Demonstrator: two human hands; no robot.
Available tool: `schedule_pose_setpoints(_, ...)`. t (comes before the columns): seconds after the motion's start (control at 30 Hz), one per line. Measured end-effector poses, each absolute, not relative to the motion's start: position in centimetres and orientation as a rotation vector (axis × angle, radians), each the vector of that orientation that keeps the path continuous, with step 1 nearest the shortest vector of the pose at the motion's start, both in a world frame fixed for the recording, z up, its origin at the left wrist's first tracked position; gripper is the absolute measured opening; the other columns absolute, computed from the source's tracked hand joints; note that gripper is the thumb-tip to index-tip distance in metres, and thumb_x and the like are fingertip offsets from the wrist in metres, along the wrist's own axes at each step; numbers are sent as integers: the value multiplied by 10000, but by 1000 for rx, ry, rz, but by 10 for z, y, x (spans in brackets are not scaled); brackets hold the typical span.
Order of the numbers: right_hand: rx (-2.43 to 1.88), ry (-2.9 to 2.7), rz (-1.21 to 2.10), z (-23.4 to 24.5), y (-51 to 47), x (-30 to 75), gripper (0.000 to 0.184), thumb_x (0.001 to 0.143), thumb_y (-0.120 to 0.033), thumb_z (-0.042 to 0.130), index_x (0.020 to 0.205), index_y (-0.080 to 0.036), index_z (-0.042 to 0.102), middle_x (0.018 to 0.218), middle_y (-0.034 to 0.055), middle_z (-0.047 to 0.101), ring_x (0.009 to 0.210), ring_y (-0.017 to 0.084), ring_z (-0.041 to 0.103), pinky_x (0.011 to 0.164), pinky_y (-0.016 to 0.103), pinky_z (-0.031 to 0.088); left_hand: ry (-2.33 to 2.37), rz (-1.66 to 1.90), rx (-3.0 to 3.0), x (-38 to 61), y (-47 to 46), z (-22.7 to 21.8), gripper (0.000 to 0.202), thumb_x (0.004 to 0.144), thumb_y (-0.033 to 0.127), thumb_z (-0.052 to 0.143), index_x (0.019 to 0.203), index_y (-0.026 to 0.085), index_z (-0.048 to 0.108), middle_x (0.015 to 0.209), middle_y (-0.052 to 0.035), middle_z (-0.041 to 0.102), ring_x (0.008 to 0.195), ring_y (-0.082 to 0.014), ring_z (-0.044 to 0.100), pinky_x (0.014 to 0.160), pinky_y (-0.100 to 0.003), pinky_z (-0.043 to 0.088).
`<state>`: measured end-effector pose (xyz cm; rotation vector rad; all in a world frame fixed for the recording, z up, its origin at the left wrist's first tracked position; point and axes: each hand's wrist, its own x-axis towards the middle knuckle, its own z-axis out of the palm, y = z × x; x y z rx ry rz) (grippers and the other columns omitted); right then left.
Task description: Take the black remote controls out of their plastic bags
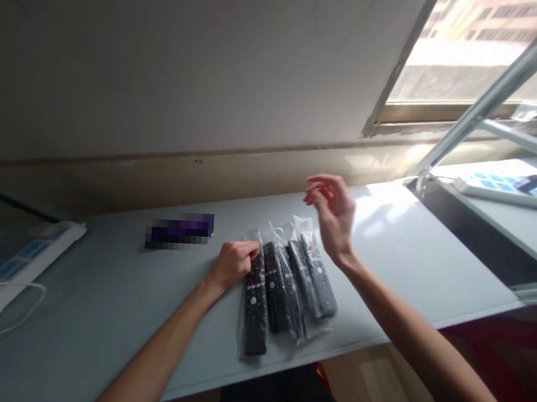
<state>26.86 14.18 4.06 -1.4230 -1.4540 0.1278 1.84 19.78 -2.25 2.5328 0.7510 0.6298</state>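
Observation:
Several black remote controls in clear plastic bags [291,286] lie side by side on a pale grey table [110,301]. My left hand [233,264] rests on the table with its fingers curled on the top end of the leftmost bagged remote [255,302]. My right hand [333,213] is raised above the right end of the row, fingers apart and loosely bent, holding nothing.
A white power strip [27,254] with a cable lies at the table's left edge. A blurred purple object [179,231] sits behind my left hand. At the right a gap separates a second table [510,219] bearing another power strip [503,188]. Wall and window stand behind.

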Motion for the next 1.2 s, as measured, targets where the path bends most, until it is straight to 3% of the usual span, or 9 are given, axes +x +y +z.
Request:
schedule_pose_setpoints(0.07,-1398,-1388,144,22,138,272,315,1045,-151,432,1145,-231,720,1084,78,701,979,202,693,892,393,593,751,631,2534,18,198,-24,215,763,41,429,646,219,456,603,12,527,589,-157,499,628,-283,332)
schedule_pose_setpoints(0.17,-1403,-1421,188,-6,138,277,340,945,-97,422,1009,-237,726,957,63,667,918,215,666,874,402,553,727,633,2572,16,195,-24,239,772,14,417,656,214,477,620,11,540,595,-152,497,626,-286,337)
schedule_pose_setpoints(0.37,-1481,-1527,260,-25,140,284,343,895,-81,460,1025,-242,733,958,66,650,924,231,632,824,378,508,618,799,2729,17,188,-15,282,917,8,424,790,197,591,781,-41,631,755,-190,558,733,-321,414)
schedule_pose_setpoints(0.53,-1505,-1530,319,-26,139,282,315,892,-92,486,1012,-229,744,952,59,651,842,213,617,778,358,488,482,788,2796,20,182,-4,277,985,39,461,1098,166,680,1130,-108,703,1004,-236,629,915,-375,482)
schedule_pose_setpoints(0.63,-1530,-1532,329,-28,140,283,274,911,-130,522,1038,-226,744,941,55,657,821,213,610,787,362,487,441,720,2810,22,179,-2,285,1041,113,469,1228,175,675,1227,-118,696,1081,-247,636,969,-392,496)
schedule_pose_setpoints(1.2,-1604,-1569,347,-31,144,285,293,913,-220,525,1067,-193,773,897,70,713,858,234,611,829,346,467,469,735,2781,20,185,-10,302,1068,110,440,1259,186,661,1255,-109,688,1094,-232,650,967,-391,527)
